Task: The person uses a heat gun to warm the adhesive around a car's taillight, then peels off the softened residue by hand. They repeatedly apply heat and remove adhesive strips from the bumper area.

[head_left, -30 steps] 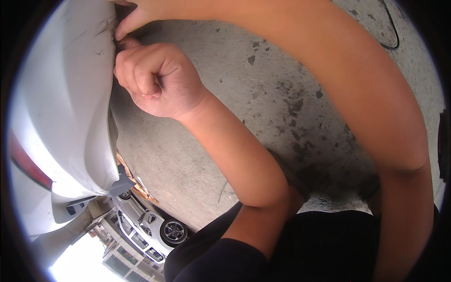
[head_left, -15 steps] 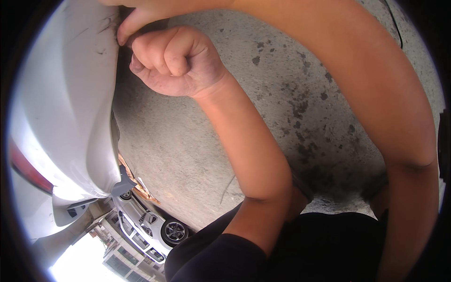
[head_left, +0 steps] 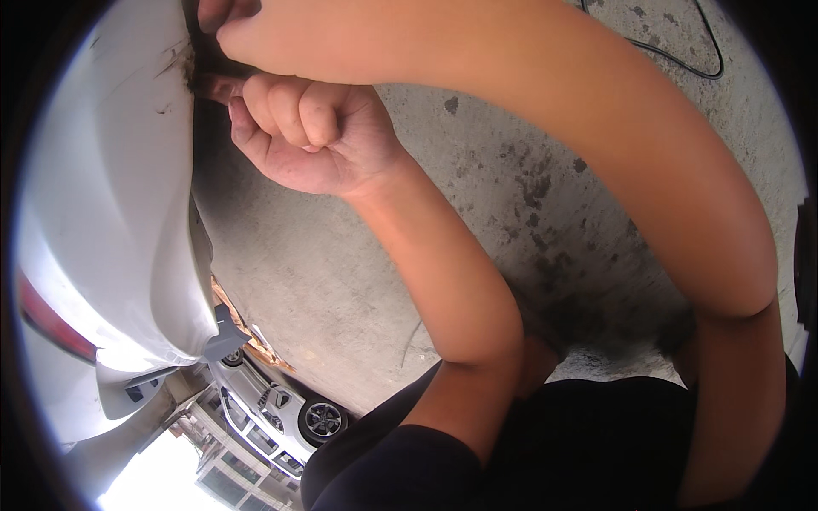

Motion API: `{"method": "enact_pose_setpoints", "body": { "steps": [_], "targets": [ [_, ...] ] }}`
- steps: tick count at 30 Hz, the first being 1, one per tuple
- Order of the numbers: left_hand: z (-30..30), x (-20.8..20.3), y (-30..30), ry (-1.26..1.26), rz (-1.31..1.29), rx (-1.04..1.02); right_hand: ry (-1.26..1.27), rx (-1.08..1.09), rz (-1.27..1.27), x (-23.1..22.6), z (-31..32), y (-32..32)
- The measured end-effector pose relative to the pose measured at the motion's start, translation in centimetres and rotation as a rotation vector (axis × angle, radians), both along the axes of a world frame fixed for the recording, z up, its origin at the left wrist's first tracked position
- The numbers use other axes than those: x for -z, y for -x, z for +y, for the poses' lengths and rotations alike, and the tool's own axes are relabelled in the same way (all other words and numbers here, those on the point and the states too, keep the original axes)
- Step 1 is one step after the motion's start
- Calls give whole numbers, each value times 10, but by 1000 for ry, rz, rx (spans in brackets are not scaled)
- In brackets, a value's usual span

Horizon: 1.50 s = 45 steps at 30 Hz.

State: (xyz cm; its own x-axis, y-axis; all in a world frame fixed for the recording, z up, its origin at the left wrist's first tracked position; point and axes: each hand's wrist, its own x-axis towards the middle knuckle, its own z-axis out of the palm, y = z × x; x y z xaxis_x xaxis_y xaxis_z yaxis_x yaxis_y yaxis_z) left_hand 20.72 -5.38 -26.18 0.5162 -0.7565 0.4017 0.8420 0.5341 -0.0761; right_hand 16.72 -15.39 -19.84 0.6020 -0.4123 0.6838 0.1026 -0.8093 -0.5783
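Observation:
A white, scuffed car body panel [head_left: 111, 170] runs down the left side. Close to its lower edge, my left hand [head_left: 315, 136] is closed, fingers curled into the palm and the index fingertip by the dark gap under the panel. What it grips, if anything, is hidden. My right arm arches over from the right, and my right hand [head_left: 256, 34] sits above the left one at the top of the picture. Its visible fingers are bent at the panel's edge; the rest is cut off, and anything in them cannot be made out.
Stained concrete floor [head_left: 298, 255] lies below my arms. A black cable [head_left: 714, 68] loops at the upper right. Brown, torn sheet material [head_left: 247, 328] lies beside the panel. Another white car [head_left: 264, 417] stands at the lower left, near a red tail light [head_left: 53, 315].
My right hand has drawn back from the panel edge, uncovering the left fingertip there. My left hand has shifted slightly downward. More of the cable now shows.

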Motion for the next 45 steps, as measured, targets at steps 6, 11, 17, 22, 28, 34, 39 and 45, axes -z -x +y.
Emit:
{"method": "enact_pose_setpoints", "body": {
  "steps": [6,11,17,22,28,34,39,45],
  "targets": [
    [-8,-5,-6,52,1,81,-179,58,10,7,28,-2],
    [-15,-6,-13,2,-136,-16,-300,88,-7,12,46,-10],
    [-16,2,-16,30,-216,-23,-376,63,-7,18,47,-10],
    [-18,9,-8,53,-143,-154,-437,20,-3,19,39,-6],
    [-12,-5,0,-12,-68,-4,-505,11,-9,16,50,-2],
    [-2,-15,-6,-76,-28,-20,-608,-50,-3,9,45,6],
    [-3,-5,-10,-109,-162,-19,-805,-207,35,0,17,25],
    [-12,1,-5,18,-86,97,-1121,-363,135,-10,-19,51]
  ]
}}
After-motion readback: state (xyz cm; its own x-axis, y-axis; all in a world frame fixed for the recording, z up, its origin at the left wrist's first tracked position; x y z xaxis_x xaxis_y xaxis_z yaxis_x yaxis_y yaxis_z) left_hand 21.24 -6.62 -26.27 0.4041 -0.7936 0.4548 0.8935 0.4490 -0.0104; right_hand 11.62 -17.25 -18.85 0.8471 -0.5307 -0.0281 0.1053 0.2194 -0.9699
